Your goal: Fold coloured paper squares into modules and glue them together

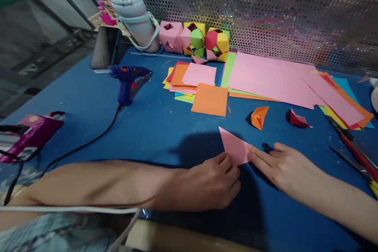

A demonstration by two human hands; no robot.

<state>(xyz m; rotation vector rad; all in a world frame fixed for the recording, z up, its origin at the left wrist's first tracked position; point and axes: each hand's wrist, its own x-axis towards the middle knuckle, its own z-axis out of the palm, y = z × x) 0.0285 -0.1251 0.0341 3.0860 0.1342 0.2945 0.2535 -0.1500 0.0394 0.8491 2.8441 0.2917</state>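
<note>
A pink sheet of paper (235,147), folded to a triangle, lies on the blue table in front of me. My left hand (214,183) is closed, its thumb and forefinger pinching the paper's near left edge. From the other side, my right hand (285,165) presses thumb and fingertips together at the paper's right corner. Just beyond stand a small folded orange paper piece (259,118) and a folded red paper piece (298,119). An orange paper square (210,99) lies flat behind the pink triangle.
Stacked paper squares (199,73), large pink sheets (271,76) and paper-strip piles sit behind. Folded paper balls (217,44) and a tumbler (136,21) line the perforated metal panel. A blue glue gun (125,82) trails its cord leftward; scissors (354,163) lie right.
</note>
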